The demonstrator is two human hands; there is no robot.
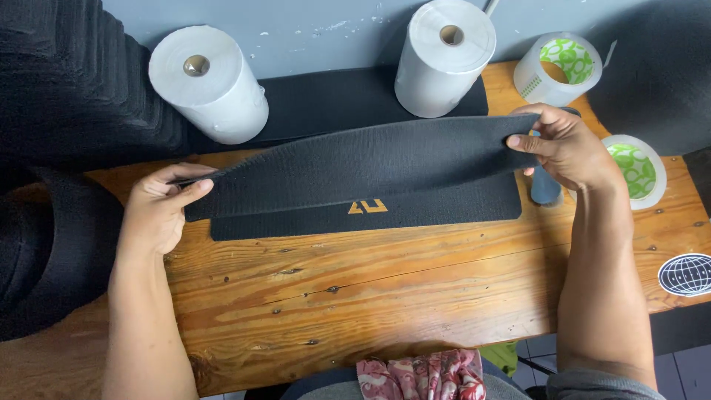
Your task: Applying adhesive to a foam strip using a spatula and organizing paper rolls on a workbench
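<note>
Step in hand, by the look of it: folding the black fabric strip point(363, 159) lengthwise. Left hand point(157, 211) pinches its left end, right hand point(566, 148) pinches the right; both grips closed on the upper layer, lifted btwn them. Lower layer w/ gold mark lies flat on the bench point(370, 289) just below. Next prob. needs edges aligned before lowering.

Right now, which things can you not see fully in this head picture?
- Small blue cylinder: upper part hidden behind the right hand.
- Lower black textured strip: top edge covered by the lifted black strip.
- Black folded stacks: cut off by the left edge.
- Left hand: its fingers lie behind the lifted strip.
</note>
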